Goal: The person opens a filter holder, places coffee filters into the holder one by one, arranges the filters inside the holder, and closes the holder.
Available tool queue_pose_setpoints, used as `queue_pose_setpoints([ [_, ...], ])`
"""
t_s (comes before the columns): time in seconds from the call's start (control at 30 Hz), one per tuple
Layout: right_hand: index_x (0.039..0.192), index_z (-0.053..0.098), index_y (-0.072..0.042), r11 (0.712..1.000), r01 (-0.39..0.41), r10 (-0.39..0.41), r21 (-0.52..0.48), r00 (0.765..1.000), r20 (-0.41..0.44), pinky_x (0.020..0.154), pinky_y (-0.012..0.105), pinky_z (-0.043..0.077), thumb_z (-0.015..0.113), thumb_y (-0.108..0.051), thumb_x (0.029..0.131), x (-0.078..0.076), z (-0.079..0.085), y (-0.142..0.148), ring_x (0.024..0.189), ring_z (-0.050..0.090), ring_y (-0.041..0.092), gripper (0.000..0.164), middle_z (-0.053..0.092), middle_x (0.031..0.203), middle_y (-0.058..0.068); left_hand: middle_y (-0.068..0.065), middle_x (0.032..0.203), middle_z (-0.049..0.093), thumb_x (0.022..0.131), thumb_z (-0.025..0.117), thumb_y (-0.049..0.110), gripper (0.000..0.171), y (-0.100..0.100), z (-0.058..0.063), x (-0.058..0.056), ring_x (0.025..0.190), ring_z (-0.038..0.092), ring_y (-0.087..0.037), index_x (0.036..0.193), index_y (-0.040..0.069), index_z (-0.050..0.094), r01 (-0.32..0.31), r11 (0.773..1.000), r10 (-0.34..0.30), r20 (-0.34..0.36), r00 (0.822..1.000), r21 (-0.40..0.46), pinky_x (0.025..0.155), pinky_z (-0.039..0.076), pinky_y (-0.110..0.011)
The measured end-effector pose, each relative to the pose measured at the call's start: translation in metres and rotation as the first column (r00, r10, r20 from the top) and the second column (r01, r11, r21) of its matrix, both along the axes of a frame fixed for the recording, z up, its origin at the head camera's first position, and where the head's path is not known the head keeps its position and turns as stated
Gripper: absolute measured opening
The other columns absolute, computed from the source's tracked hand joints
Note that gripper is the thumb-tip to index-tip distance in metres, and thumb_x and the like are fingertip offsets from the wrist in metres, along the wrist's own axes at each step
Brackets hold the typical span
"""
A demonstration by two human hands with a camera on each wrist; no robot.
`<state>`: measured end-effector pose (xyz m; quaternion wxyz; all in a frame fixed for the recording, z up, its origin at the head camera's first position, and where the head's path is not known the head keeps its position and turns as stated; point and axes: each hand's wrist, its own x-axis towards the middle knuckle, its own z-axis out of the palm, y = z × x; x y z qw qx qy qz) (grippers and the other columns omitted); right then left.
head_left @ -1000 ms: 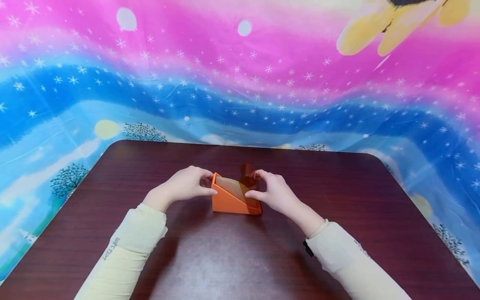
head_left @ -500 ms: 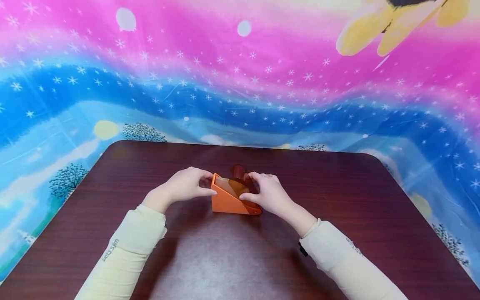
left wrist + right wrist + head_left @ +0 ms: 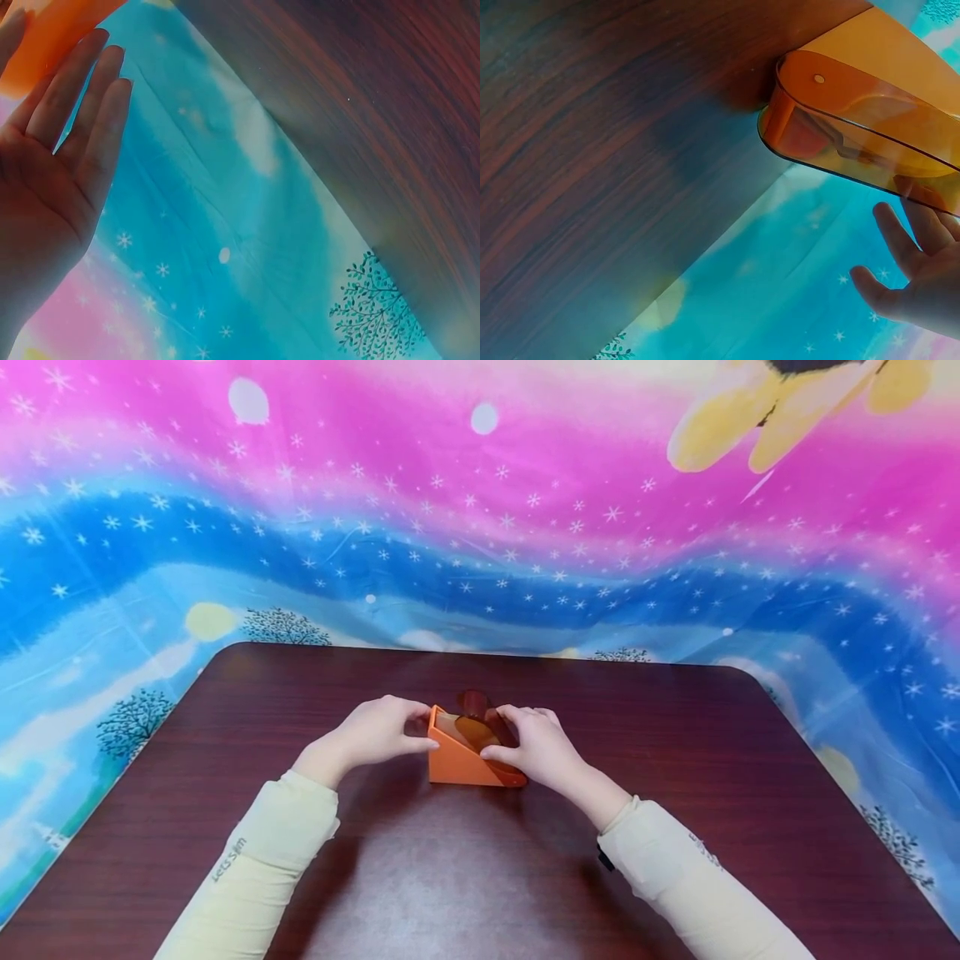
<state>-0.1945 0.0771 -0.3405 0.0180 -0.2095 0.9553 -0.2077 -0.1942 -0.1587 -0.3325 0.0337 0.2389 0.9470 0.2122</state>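
Note:
In the head view, an orange wedge-shaped case [image 3: 457, 767] stands on the table, its tall end to the left. A see-through amber lid [image 3: 474, 705] is raised over its sloping top, and the right wrist view shows a small round pivot on the side of the lid [image 3: 855, 101]. My left hand [image 3: 375, 732] holds the tall end between thumb and fingers; in the left wrist view the other fingers of this hand [image 3: 56, 172] stretch out almost straight. With thumb and index finger my right hand [image 3: 542, 747] grips the lid at its sides. Something pale yellow shows inside the case.
A dark reddish-brown wooden table [image 3: 637, 860] with rounded far corners lies under the case. Behind and beside it hangs a pink and blue cloth [image 3: 480, 510] printed with snowflakes and trees. Both forearms wear pale yellow sleeves [image 3: 277, 827].
My right hand has shifted slightly left, and the amber lid has swung left over the case with it. The left hand keeps its hold on the tall end.

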Motion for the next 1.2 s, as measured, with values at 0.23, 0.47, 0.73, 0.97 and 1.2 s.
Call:
queue_pose_setpoints([
  [0.23, 0.119, 0.06, -0.011, 1.0, 0.009, -0.009, 0.002, 1.0, -0.004, 0.105, 0.048, 0.029, 0.074, -0.038, 0.077, 0.0, -0.002, 0.002, 0.101, 0.06, 0.023, 0.051, 0.067, 0.109, 0.004, 0.002, 0.099, 0.07, 0.081, 0.07, 0.039, 0.041, 0.005, -0.003, 0.0, 0.082, 0.063, -0.013, 0.113, 0.014, 0.066, 0.003, 1.0, -0.004, -0.037, 0.999, -0.02, 0.081, 0.051, -0.036],
  [0.47, 0.119, 0.059, -0.011, 1.0, 0.018, -0.018, 0.006, 1.0, -0.002, 0.106, 0.049, 0.028, 0.074, -0.037, 0.078, 0.0, -0.002, 0.004, 0.101, 0.06, 0.022, 0.051, 0.067, 0.109, 0.004, -0.004, 0.111, 0.069, 0.082, 0.068, 0.039, 0.05, 0.008, -0.006, 0.0, 0.095, 0.065, -0.019, 0.122, 0.011, 0.061, -0.002, 1.0, 0.001, -0.036, 0.999, -0.026, 0.089, 0.05, -0.039],
  [0.73, 0.12, 0.059, -0.01, 1.0, 0.01, -0.01, 0.012, 1.0, -0.009, 0.105, 0.049, 0.028, 0.074, -0.037, 0.078, -0.003, -0.004, 0.005, 0.1, 0.06, 0.023, 0.052, 0.068, 0.108, 0.005, -0.004, 0.112, 0.068, 0.083, 0.068, 0.039, 0.05, 0.011, -0.008, -0.002, 0.094, 0.065, -0.019, 0.124, 0.012, 0.06, -0.001, 0.999, -0.001, -0.054, 0.999, -0.032, 0.089, 0.051, -0.039],
  [0.97, 0.122, 0.058, -0.009, 1.0, 0.005, -0.005, 0.014, 1.0, -0.008, 0.106, 0.05, 0.028, 0.074, -0.037, 0.078, -0.003, -0.006, 0.004, 0.103, 0.059, 0.023, 0.054, 0.067, 0.11, 0.005, -0.004, 0.112, 0.068, 0.082, 0.068, 0.039, 0.05, 0.011, -0.009, -0.003, 0.093, 0.065, -0.019, 0.123, 0.011, 0.06, -0.009, 0.999, 0.006, -0.065, 0.998, -0.041, 0.087, 0.051, -0.04],
  [1.2, 0.121, 0.059, -0.009, 1.0, 0.004, -0.004, 0.015, 1.0, -0.006, 0.107, 0.051, 0.026, 0.074, -0.036, 0.078, -0.002, -0.007, 0.003, 0.106, 0.059, 0.024, 0.053, 0.067, 0.111, 0.005, -0.005, 0.114, 0.068, 0.082, 0.068, 0.039, 0.052, 0.011, -0.008, -0.002, 0.095, 0.065, -0.02, 0.124, 0.011, 0.06, -0.01, 0.999, 0.008, -0.059, 0.998, -0.042, 0.088, 0.051, -0.04],
])
